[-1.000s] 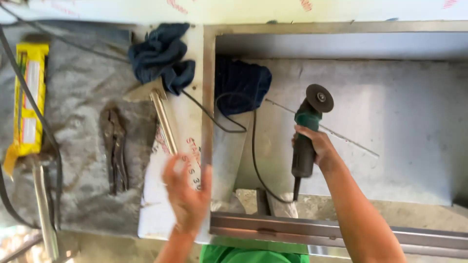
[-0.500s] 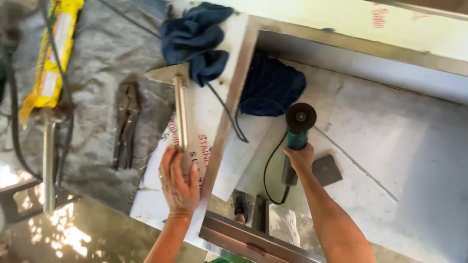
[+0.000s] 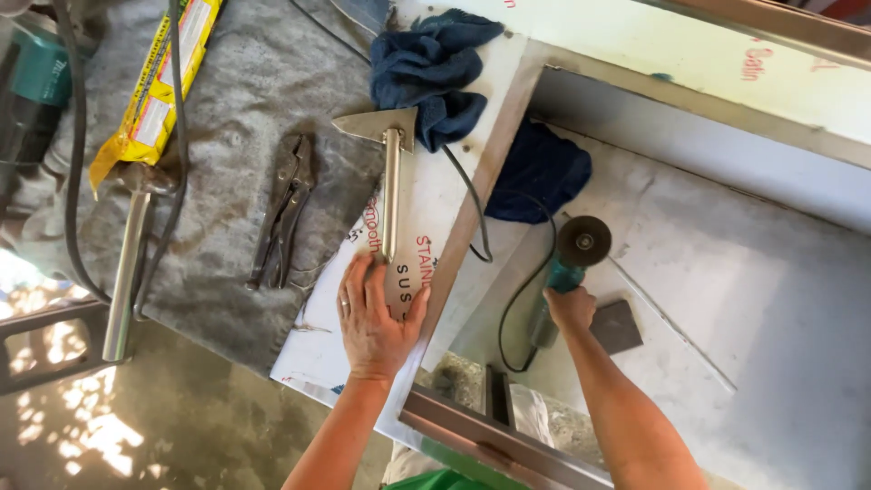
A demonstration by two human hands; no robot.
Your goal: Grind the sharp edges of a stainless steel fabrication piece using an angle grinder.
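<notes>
Starting over on the far left, there's a teal power tool [image 3: 36, 77] half out of shot with a black cable [image 3: 73, 181] looping down past it, all sitting on a grey cloth [image 3: 227, 227] that covers that end of the worktop. Next along is a caulking gun with a yellow tube [image 3: 150, 109] lying at a slant, its metal rod pointing down toward the floor. Just right of that, a pair of locking pliers [image 3: 283, 210] lies on the same cloth, jaws pointing up. Then comes the white film-covered steel sheet [image 3: 318, 363], and on it a metal scraper-looking tool [image 3: 388, 177] with a triangular head and a long straight handle. The left hand [image 3: 374, 318] is laid flat on the sheet right at the bottom end of that handle, fingers spread apart and not gripping anything, pressing down by the look of it, with a ring on one finger. A crumpled dark blue rag [image 3: 431, 77] sits just above the tool's head, and a second blue rag [image 3: 540, 172] lies down inside the sunken steel basin [image 3: 771, 299] to the right. In that basin, the right hand [image 3: 570, 307] has its fingers clamped round the body of a teal angle grinder [image 3: 567, 268], disc end pointing up and away, cord curling off to the left. A small dark square plate [image 3: 621, 325] lies just beside that hand.
</notes>
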